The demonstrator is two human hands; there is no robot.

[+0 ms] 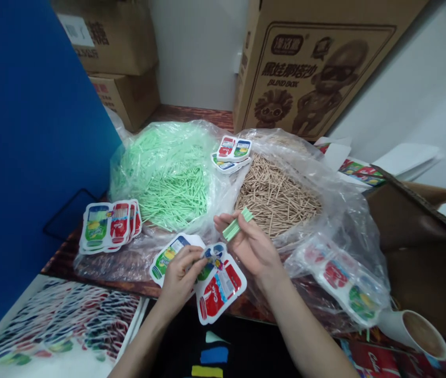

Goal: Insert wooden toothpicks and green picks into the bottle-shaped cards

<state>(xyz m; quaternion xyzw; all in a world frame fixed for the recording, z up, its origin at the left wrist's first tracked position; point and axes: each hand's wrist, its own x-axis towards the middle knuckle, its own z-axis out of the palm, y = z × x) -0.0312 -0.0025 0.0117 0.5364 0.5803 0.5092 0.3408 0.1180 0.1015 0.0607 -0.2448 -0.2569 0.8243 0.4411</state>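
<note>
My left hand (pixel 183 270) pinches the upper edge of a printed candy packet (pixel 218 295) with a red cola side and a green side. A second packet (pixel 167 257) lies partly under that hand. My right hand (pixel 256 247), palm up, holds a small bundle of light green sticks (pixel 237 224) between thumb and fingers. Just beyond the hands is a clear plastic bag with a heap of green sticks (pixel 175 194). To its right, another bag holds a heap of brown sticks (pixel 276 197), close to my right fingertips.
Stacked packets lie at the left (pixel 110 226) and between the bags (pixel 232 152). More packets (pixel 344 283) lie under plastic at right, near a tilted paper cup (pixel 415 333). An open carton (pixel 423 262) stands at right, a large box (pixel 317 68) behind, a blue panel (pixel 37 157) at left.
</note>
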